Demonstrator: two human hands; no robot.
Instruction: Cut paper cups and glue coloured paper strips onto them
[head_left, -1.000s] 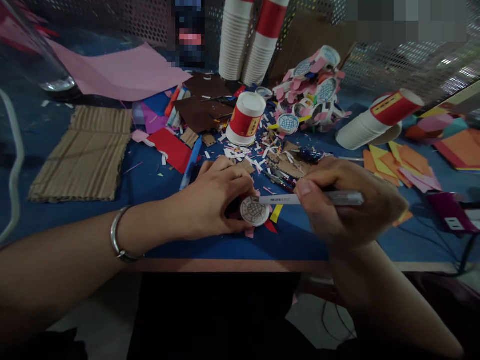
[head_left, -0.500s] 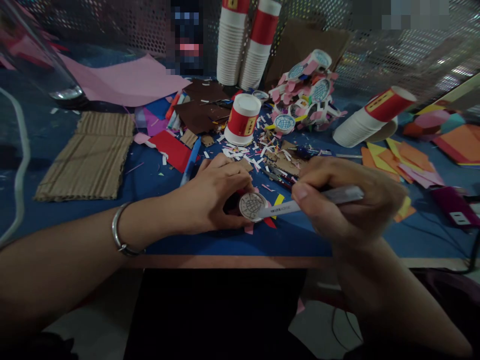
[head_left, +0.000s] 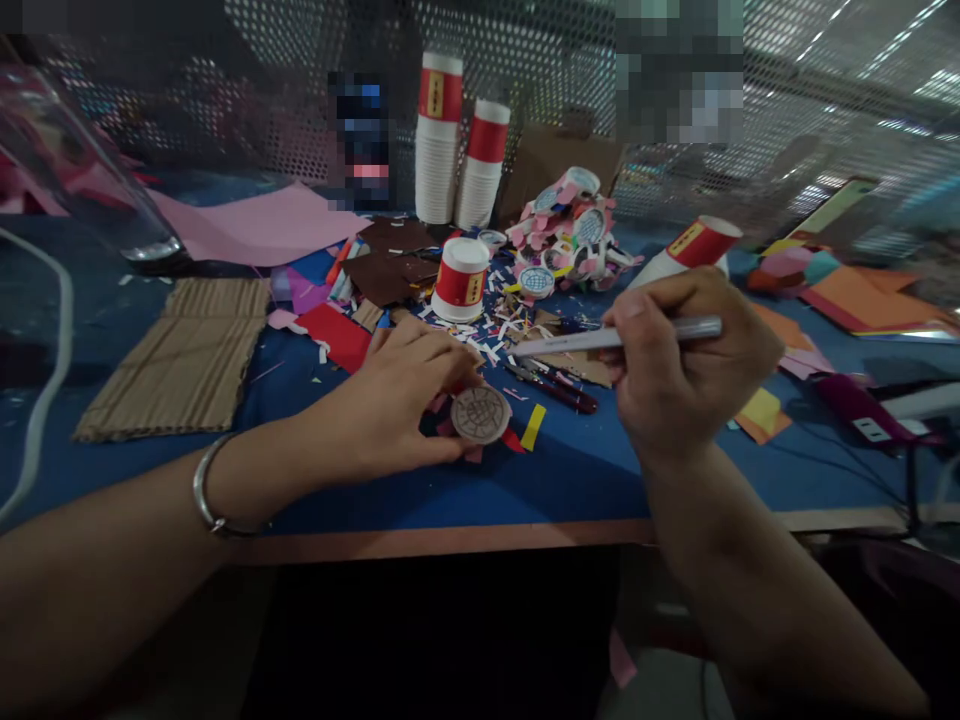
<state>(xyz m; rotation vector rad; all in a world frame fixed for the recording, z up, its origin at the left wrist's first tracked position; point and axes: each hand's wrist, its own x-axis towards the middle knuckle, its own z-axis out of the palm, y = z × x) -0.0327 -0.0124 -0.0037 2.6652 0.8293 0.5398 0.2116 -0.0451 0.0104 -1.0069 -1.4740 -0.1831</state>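
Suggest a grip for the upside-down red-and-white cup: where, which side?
Probably the red side of the cup, straddled from above: it stands rim-down on the table, tapering upward, narrow end exposed. The left hand is in front and paper scraps lie by the rim, so a low front approach looks worse.

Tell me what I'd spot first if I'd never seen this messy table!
Probably the round piece with dark globe-like lines, in the left hand's fingers near the table's front edge. Next, the pale pen in the right hand, its tip away from the drawing. Behind them, an upside-down red-and-white cup stands among paper scraps, with two tall cup stacks farther back.
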